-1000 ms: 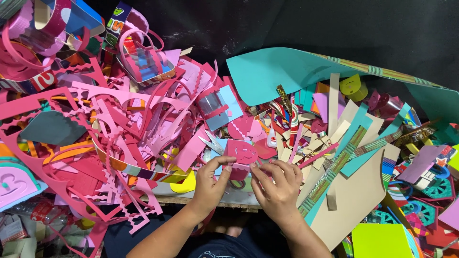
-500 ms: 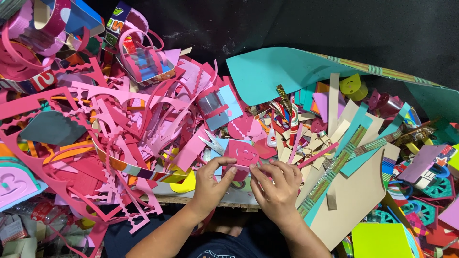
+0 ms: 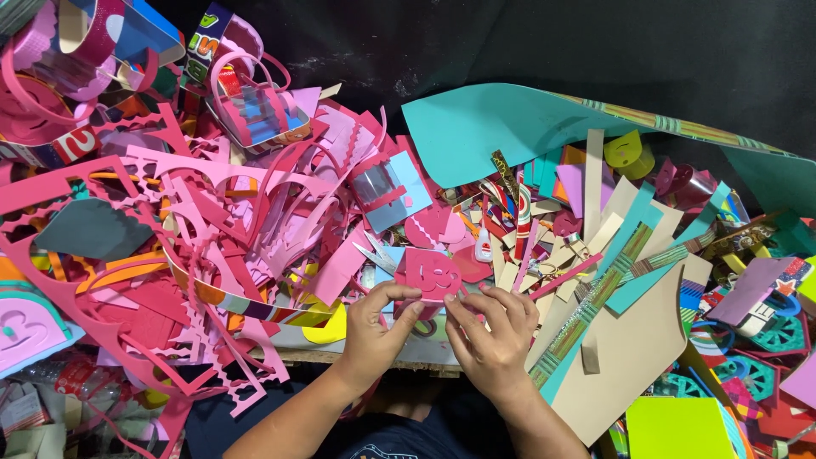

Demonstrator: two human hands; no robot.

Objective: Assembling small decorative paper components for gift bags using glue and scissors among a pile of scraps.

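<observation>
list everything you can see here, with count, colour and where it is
pink paper piece: one, pink, centre, pinched by both hands
glue bottle: one, white with a red cap, just right of the pink paper piece
scissors: one pair, silver blades, left of the pink paper piece
teal sheet: one, teal, curved, upper centre to right
tan card: one large piece, tan, lower right
green pad: one, lime green, bottom right corner
pink scraps: too many to count, pink and red, left half
grey piece: one, grey, far left
left hand: one, holding the pink paper piece
right hand: one, holding the pink paper piece
</observation>
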